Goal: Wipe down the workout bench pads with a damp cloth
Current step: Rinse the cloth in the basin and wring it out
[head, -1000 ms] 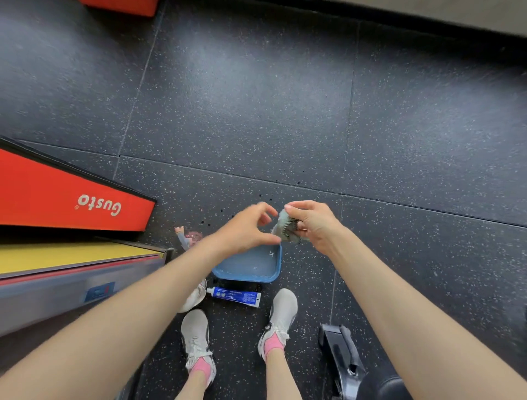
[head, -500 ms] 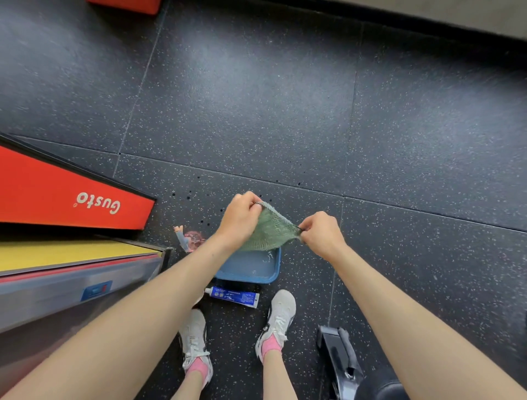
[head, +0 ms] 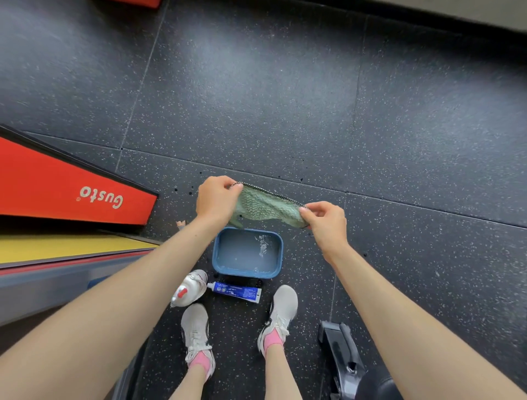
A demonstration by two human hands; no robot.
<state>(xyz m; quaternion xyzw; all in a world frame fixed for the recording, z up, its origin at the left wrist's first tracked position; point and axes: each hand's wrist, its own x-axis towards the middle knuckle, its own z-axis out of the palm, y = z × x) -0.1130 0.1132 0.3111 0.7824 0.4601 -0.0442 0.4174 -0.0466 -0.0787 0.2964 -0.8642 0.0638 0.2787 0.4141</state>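
Note:
A green knitted cloth point(head: 263, 207) hangs stretched between both hands above a blue basin point(head: 219, 264) that holds a little water. My left hand point(head: 216, 200) pinches the cloth's left top corner. My right hand point(head: 325, 222) pinches its right corner, slightly lower. A red pad point(head: 57, 185) printed "Gusto" lies at the left, with a yellow pad point(head: 62, 247) just below it.
On the speckled black rubber floor in front of my white shoes lie a white bottle with a red cap point(head: 189, 288) and a blue tube point(head: 235, 291). A black machine foot point(head: 339, 354) stands at the lower right. Another red pad's edge point(head: 137, 2) shows at the top.
The cloth was bunched in my right hand a second ago. My left hand took its other corner and both hands moved apart, spreading the cloth open above the basin.

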